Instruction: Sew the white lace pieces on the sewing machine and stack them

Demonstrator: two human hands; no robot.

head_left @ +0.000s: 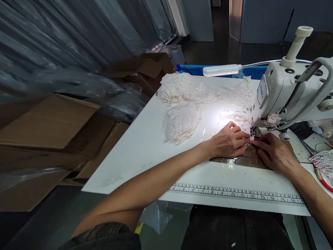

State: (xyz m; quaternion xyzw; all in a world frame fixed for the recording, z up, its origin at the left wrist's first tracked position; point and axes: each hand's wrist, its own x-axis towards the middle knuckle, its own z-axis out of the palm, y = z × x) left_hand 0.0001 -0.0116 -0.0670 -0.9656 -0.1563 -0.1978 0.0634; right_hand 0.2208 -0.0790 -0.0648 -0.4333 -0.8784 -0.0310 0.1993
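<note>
White lace (234,116) lies under the lamp's glare, left of the machine (270,92), its near end running in to the foot (252,131). Both hands work close there.

Left hand (230,141): just left of the foot, fingers bent and bunched, tips down at the lace edge. Whether they pinch it or only press, cannot tell; the knuckles hide the contact. Right hand (276,152): near and right of the foot, index finger stretched toward a small white bit of the edge. Thumb partly hidden; cannot tell if it closes on the lace.

Handling, as I judge it: openwork like this probably stretches and snags easily, so light pressure suits better than pulling. Left palm low, to steer and flatten the lace; right fingertip to square the edge at the foot. Fingertips sit very near the needle area, so short feeds and pauses to reset look safest. Glare washes out the mesh far-left of the hand; better to judge the line by the edge itself.

Brown plate (240,162) beneath the hands looks shiny, good for sliding. Lace pile (184,88) at far left, smaller stack (182,123) nearer; both sit well apart from the foot.
</note>
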